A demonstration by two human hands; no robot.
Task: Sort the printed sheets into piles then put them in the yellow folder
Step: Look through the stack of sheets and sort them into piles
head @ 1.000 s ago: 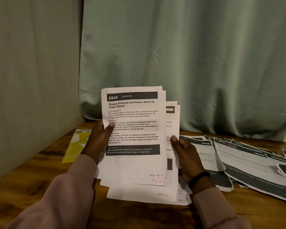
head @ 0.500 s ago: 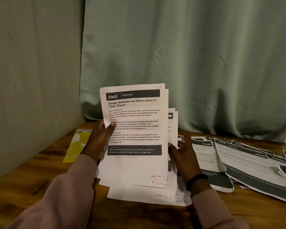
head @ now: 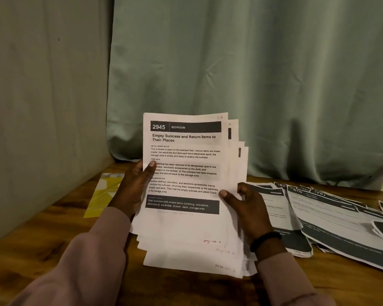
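A stack of sheets (head: 186, 226) stands tilted above the bench (head: 42, 246), its top page headed "2945 BEDROOM". The left hand (head: 134, 186) grips its left edge, thumb on the front; the right hand (head: 244, 206) pinches the right edge. The yellow folder (head: 102, 195) lies flat to the left; more sheets (head: 332, 215) lie fanned out on the right.
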